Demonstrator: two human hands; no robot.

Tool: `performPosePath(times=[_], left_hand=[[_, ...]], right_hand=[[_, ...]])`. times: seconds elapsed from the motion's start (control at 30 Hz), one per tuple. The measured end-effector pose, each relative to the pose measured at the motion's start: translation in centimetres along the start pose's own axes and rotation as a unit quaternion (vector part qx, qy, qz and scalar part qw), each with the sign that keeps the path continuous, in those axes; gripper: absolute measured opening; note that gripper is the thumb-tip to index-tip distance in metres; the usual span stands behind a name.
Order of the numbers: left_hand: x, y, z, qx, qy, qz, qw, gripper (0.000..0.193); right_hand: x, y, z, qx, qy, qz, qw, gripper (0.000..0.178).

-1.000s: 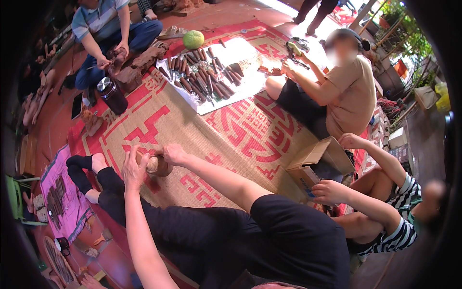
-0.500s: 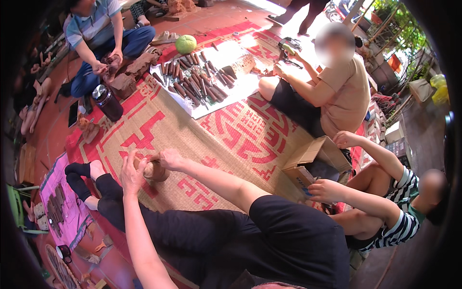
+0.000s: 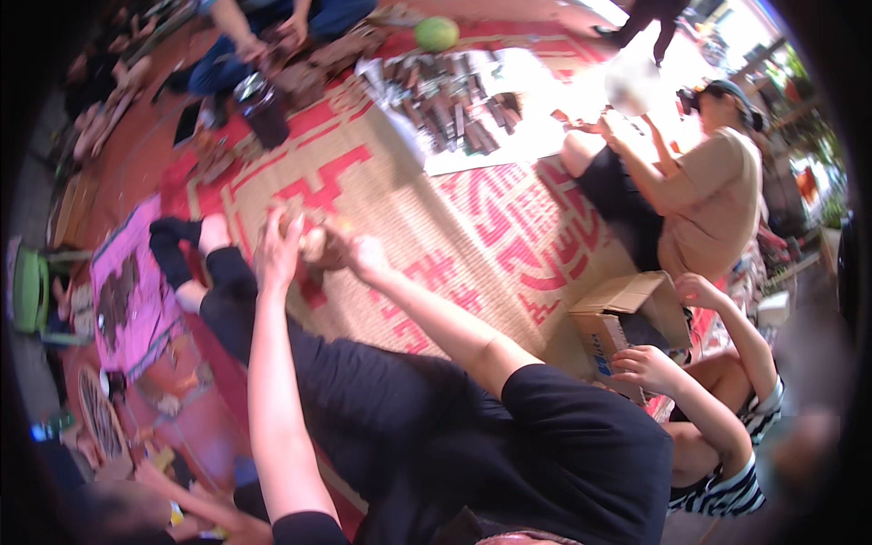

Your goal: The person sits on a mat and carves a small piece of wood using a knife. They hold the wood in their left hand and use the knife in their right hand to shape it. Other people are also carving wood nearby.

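Observation:
Over the patterned mat, a brown rounded piece (image 3: pixel 316 242) with a paler front, perhaps carved wood, is between my hands. My left hand (image 3: pixel 278 250) grips its left side, with the thumb toward its near face. At its right side my right hand (image 3: pixel 366 260) is closed, the fingers pressed against the piece's edge. Motion blur hides the piece's detail, and I cannot make out whether a small tool is also in the right hand. My outstretched leg in black lies just below both hands.
The red and tan mat (image 3: pixel 454 272) spreads ahead. Many wooden-handled tools (image 3: pixel 454 104) lie on a white sheet (image 3: pixel 463 163) beside a green round fruit (image 3: pixel 436 34). A dark flask (image 3: pixel 263 113) stands far left; a cardboard box (image 3: pixel 627 309) sits right. Several people are close by.
The whole view has shifted, so the mat, tools and people sit further right. My hands still hold the piece. Another person's arm now shows at the lower left.

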State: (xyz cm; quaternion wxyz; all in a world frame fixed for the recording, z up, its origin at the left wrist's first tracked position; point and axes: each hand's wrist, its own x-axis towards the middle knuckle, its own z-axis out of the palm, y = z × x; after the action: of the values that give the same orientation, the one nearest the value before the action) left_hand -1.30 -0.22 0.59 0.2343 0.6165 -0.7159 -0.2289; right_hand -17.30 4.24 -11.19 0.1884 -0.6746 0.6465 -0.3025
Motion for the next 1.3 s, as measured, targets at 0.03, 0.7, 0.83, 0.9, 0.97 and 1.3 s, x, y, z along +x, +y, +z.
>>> performPosePath(times=[0.03,0.7,0.83,0.9,0.97,1.3], left_hand=[[-0.2,-0.1,-0.4,-0.003,0.002,-0.018,1.000,0.053],[0.3,-0.4,-0.1,0.050,0.013,-0.081,0.995,0.063],[0.3,-1.5,0.0,0.044,0.022,-0.067,0.997,0.061],[0.3,-1.1,0.0,0.045,0.017,-0.066,0.997,0.061],[0.4,-0.8,0.0,0.051,0.017,-0.069,0.996,0.060],[0.3,-1.4,0.2,0.033,0.025,-0.063,0.997,0.062]], right_hand=[[-0.3,-0.8,-0.3,-0.031,-0.024,0.023,0.999,0.049],[-0.2,-4.5,-0.6,-0.005,-0.010,0.108,0.994,0.043],[-1.1,-3.3,0.6,-0.026,0.022,0.059,0.998,0.042],[-0.7,-1.1,0.7,-0.068,0.020,0.072,0.995,0.040],[0.0,-0.1,0.9,-0.073,-0.003,0.075,0.995,0.039],[0.0,-0.6,0.1,-0.076,-0.012,0.075,0.994,0.036]])
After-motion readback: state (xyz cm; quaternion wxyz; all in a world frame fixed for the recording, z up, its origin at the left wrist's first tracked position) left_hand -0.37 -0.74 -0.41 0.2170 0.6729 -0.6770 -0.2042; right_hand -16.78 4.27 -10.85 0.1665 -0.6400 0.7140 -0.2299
